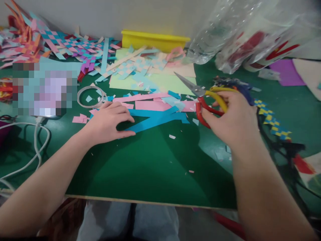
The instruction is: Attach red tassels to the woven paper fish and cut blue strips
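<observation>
My right hand (233, 117) is closed around the red and yellow handles of a pair of scissors (200, 97), whose shut blades point up and to the left. My left hand (110, 122) rests on the green table (150, 167) with its fingers pinching the ends of several blue paper strips (155, 118). Pink paper strips (150, 102) lie just behind the blue ones.
A tape roll (89, 96) lies left of the strips. Woven paper mats (75, 47) and light green sheets (155, 82) fill the back, with a yellow tray (154, 40) by the wall. Clear plastic bags (250, 33) sit back right. White cables (35, 147) run at left.
</observation>
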Available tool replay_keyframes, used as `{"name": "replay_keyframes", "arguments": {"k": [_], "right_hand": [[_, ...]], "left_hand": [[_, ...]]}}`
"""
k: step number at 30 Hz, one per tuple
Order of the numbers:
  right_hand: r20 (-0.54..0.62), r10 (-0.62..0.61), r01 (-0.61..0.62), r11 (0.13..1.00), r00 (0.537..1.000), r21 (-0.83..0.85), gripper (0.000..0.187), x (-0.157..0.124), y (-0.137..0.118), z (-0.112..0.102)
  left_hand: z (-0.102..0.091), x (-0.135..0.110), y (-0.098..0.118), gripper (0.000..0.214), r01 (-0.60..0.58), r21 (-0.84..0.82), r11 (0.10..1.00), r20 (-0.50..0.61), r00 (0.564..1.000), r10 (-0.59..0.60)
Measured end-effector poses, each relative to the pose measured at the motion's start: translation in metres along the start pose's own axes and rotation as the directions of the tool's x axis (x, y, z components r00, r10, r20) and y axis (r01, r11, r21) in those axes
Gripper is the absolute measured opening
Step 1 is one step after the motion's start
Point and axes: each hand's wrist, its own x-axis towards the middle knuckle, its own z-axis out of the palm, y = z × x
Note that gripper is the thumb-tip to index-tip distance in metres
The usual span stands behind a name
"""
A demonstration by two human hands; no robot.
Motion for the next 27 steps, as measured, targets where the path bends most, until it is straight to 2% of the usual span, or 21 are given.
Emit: {"name": "replay_keyframes", "arguments": {"k": [3,7,10,12,15,17,19,20,21,24,27], "right_hand": [[0.052,-0.018,0.021,0.998,0.998,-0.061,0.048,0.003,0.010,0.012],[0.086,-0.090,0.093,0.995,0.992,-0.034,0.047,0.003,0.015,0.018],[0.045,-0.092,0.095,0.994,0.995,-0.061,0.050,0.000,0.007,0.010],[-0.010,-0.153,0.152,0.986,0.988,-0.068,0.046,-0.003,-0.002,0.003],[-0.045,-0.393,0.395,0.917,0.918,0.058,0.036,-0.011,-0.017,-0.002],[-0.019,-0.575,0.572,0.809,0.818,0.137,0.034,-0.016,-0.025,0.001],[0.077,-0.692,0.669,0.716,0.717,0.201,0.035,-0.019,-0.031,0.007],[0.103,-0.717,0.687,0.693,0.690,0.219,0.035,-0.020,-0.032,0.011],[0.129,-0.726,0.691,0.685,0.676,0.230,0.034,-0.021,-0.033,0.014],[0.160,-0.714,0.672,0.697,0.681,0.250,0.031,-0.022,-0.034,0.020],[0.138,-0.725,0.678,0.683,0.675,0.271,0.026,-0.021,-0.031,0.022]], "left_hand": [[0.000,-0.001,-0.001,0.032,-0.022,0.006,1.000,0.063,0.998,0.021],[0.001,-0.002,-0.005,0.020,-0.022,-0.010,1.000,0.055,0.998,0.023],[0.002,-0.002,-0.007,0.016,-0.043,-0.013,0.999,0.032,0.999,0.043],[0.002,-0.001,-0.007,0.017,-0.054,-0.005,0.999,0.019,0.998,0.054],[0.001,-0.001,-0.006,0.020,-0.051,-0.004,0.999,0.001,0.999,0.051],[-0.001,-0.001,-0.006,0.022,-0.021,-0.002,1.000,-0.035,0.999,0.021],[-0.004,-0.001,-0.005,0.023,0.028,0.010,1.000,-0.102,0.994,-0.027],[-0.005,-0.001,-0.005,0.023,0.058,0.022,0.998,-0.139,0.989,-0.054],[-0.006,-0.001,-0.005,0.024,0.086,0.033,0.996,-0.174,0.982,-0.079],[-0.006,-0.002,-0.004,0.024,0.166,0.066,0.984,-0.240,0.960,-0.146],[-0.004,-0.002,-0.003,0.026,0.220,0.098,0.971,-0.276,0.943,-0.186]]}}
